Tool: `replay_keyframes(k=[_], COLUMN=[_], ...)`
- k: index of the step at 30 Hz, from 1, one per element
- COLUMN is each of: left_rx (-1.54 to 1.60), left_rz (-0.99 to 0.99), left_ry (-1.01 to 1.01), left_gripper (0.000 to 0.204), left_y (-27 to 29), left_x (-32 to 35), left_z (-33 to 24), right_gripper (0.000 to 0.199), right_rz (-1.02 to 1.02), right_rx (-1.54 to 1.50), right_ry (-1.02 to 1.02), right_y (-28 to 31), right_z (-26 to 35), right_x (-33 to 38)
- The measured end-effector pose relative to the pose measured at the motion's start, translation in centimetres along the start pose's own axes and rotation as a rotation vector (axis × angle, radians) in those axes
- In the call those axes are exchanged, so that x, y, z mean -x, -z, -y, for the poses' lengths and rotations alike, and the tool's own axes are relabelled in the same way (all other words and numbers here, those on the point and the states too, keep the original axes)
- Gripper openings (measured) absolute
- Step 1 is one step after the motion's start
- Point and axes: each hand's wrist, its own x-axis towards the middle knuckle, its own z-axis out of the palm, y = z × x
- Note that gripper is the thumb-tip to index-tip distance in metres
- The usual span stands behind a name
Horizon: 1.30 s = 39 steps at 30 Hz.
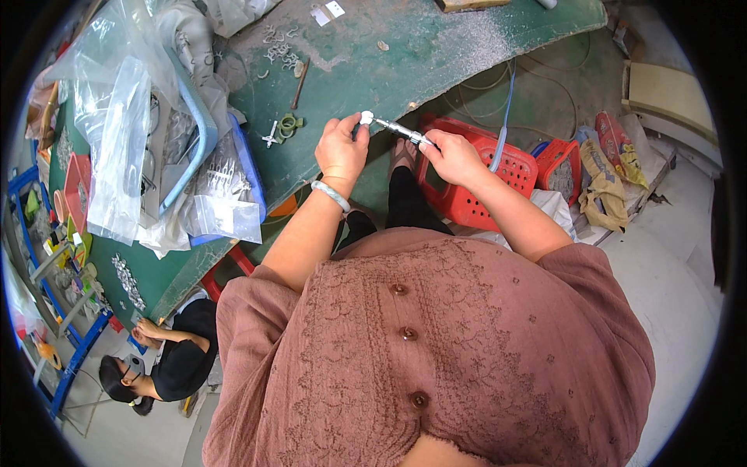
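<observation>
Fingers [354, 132] of our left hand [341, 148] pinch a small white part [366, 117] above the green surface's [436, 47] near edge. Our right hand [451, 156] clamps a slim metal handheld tool [401, 130], its tip touching the part; a blue hose [506, 117] trails beside a red basket [475, 191].

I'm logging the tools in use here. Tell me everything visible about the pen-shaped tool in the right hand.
The pen-shaped tool is slim, metallic grey, lying almost level. The right hand grips its rear end; its tip meets a small white piece pinched in the left hand. A pale blue hose runs behind it.
</observation>
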Motion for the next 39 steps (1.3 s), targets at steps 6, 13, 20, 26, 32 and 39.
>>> replay_keyframes(k=[6, 13, 20, 26, 32, 39], left_rx=[-0.021, -0.006, 0.001, 0.007, -0.007, 0.0], left_rz=[-0.061, -0.062, 0.012, 0.014, 0.016, 0.009], left_ry=[-0.047, -0.05, -0.003, -0.001, -0.006, -0.009], left_gripper=[0.019, 0.019, 0.021, 0.021, 0.02, 0.02], left_y=[-0.43, -0.39, 0.12, 0.16, 0.15, 0.15], left_x=[-0.01, -0.03, -0.03, 0.01, -0.02, 0.02], left_z=[0.29, 0.23, -0.11, -0.2, -0.17, -0.22], right_gripper=[0.023, 0.023, 0.023, 0.023, 0.023, 0.023], right_rz=[0.009, 0.004, 0.008, -0.001, 0.0, 0.002], right_rx=[0.016, 0.021, 0.035, 0.034, 0.032, 0.038], right_ry=[-0.021, -0.014, -0.024, -0.022, -0.022, -0.026], right_y=[0.3, 0.08, 0.13, 0.16, 0.16, 0.38], right_z=[0.52, 0.41, 0.54, 0.38, 0.34, 0.58], right_x=[0.16, 0.06, 0.06, -0.01, -0.04, 0.02])
